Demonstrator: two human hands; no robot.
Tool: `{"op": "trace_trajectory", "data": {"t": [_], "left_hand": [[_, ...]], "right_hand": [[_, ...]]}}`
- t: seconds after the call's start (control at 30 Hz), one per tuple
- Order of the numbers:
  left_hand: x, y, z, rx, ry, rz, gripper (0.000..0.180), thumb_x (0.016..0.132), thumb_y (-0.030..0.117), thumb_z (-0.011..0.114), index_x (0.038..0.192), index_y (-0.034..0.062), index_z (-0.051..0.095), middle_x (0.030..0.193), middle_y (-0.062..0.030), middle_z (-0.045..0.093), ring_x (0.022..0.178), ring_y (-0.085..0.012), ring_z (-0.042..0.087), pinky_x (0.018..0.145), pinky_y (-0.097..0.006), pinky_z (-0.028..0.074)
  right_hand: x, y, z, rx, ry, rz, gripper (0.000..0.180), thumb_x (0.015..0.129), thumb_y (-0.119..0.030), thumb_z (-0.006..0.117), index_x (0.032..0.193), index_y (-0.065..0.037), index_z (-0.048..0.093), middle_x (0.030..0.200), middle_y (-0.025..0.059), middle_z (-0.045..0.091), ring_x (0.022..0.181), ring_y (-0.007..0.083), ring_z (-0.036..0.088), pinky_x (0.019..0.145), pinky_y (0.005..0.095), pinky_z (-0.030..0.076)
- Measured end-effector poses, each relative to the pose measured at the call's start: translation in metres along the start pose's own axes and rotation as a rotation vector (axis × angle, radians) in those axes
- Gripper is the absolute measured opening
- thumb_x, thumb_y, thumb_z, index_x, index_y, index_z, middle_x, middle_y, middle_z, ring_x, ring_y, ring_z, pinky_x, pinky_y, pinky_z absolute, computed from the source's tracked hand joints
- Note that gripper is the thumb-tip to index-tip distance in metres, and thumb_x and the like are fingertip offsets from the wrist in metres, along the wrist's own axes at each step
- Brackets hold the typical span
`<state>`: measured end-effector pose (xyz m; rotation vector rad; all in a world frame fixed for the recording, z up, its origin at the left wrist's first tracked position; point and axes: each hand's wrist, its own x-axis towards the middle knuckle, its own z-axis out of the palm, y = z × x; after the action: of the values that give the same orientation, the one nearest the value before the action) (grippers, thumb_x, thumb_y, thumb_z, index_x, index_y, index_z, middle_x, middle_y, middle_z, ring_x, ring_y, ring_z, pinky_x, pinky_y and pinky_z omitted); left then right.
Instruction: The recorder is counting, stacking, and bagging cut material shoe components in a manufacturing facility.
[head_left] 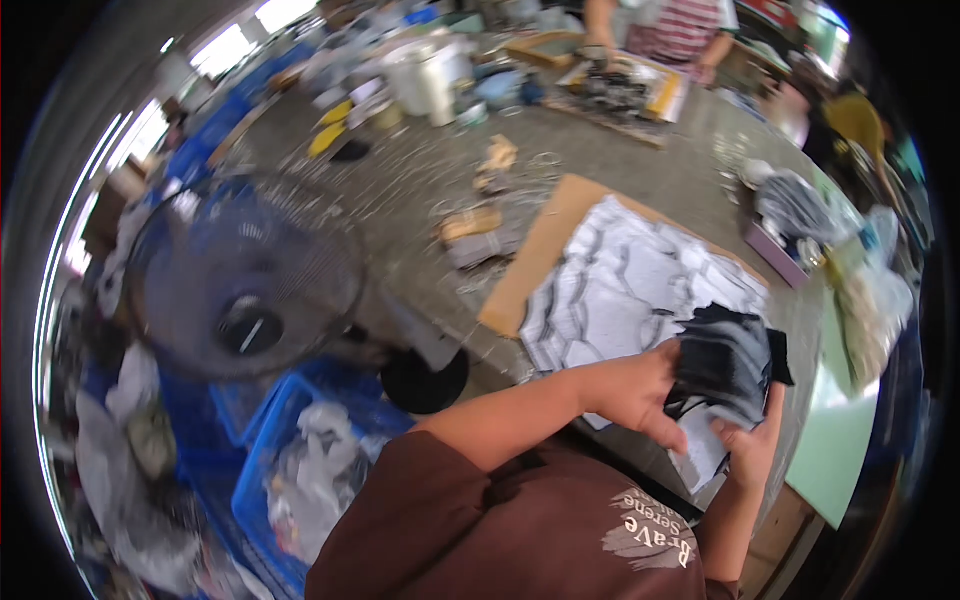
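A stack of black and grey pieces [728,365], fabric by its look, is held between my two hands over the near right edge of the table. My left hand [645,395] grips its left side, fingers behind it and thumb in front. Around the lower right side of the stack is my right hand [755,435], thumb at the front. White sheets [700,455] show just under the stack, between the hands. Beyond them, white pieces with dark wavy edges [625,275] lie overlapped on a brown cardboard sheet [525,270].
Left of me stands a fan [250,275] with a round black base, above a blue crate [260,470] of plastic bags. Small bundles [480,235] lie mid-table. A purple box [778,255] is at the right edge. Across the table, another person [675,35] works at a board.
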<state>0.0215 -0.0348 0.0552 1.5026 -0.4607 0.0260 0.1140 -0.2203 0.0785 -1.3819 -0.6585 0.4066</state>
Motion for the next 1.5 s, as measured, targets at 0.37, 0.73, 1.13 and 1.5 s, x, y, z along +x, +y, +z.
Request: {"op": "trace_trajectory", "data": {"t": [0.37, 0.73, 1.13, 1.5], "left_hand": [[-0.216, -0.011, 0.056, -0.828, 1.149, -0.009, 0.054, 0.078, 0.006, 0.066, 0.127, -0.0019, 0.047, 0.121, -0.0114, 0.057, 0.111, -0.0219, 0.055, 0.098, -0.036, 0.042], [-0.519, -0.025, 0.179, -0.474, 2.272, -0.059, 0.043, 0.076, 0.018, 0.069, 0.115, 0.0045, 0.055, 0.109, -0.0086, 0.061, 0.102, -0.0261, 0.058, 0.088, -0.04, 0.047], [-0.553, -0.026, 0.208, -0.501, 2.283, 0.213, 0.051, 0.074, 0.023, 0.069, 0.117, 0.0006, 0.053, 0.109, -0.0105, 0.062, 0.1, -0.0265, 0.059, 0.089, -0.04, 0.047], [-0.471, -0.075, 0.074, -0.279, 1.961, -0.218, 0.052, 0.067, 0.006, 0.072, 0.116, 0.0002, 0.055, 0.108, -0.0094, 0.062, 0.097, -0.0231, 0.061, 0.085, -0.036, 0.048]], "right_hand": [[0.015, 0.022, 0.148, -0.172, -1.099, 0.26, 0.083, 0.073, -0.025, 0.075, 0.139, -0.002, 0.031, 0.139, 0.0163, 0.036, 0.129, 0.0275, 0.034, 0.098, 0.0408, 0.037], [0.001, 0.047, 0.185, -0.305, -1.491, 0.064, 0.052, 0.076, -0.018, 0.073, 0.121, 0.0, 0.053, 0.11, 0.0167, 0.06, 0.099, 0.0283, 0.059, 0.085, 0.0356, 0.046], [-0.01, 0.055, 0.198, -0.368, -1.527, 0.158, 0.051, 0.078, -0.018, 0.072, 0.122, -0.001, 0.053, 0.109, 0.0156, 0.061, 0.101, 0.025, 0.06, 0.083, 0.034, 0.047], [-0.019, 0.06, 0.192, -0.34, -1.529, 0.178, 0.05, 0.079, -0.02, 0.071, 0.122, -0.003, 0.053, 0.108, 0.0147, 0.061, 0.099, 0.0244, 0.06, 0.081, 0.0341, 0.047]]}}
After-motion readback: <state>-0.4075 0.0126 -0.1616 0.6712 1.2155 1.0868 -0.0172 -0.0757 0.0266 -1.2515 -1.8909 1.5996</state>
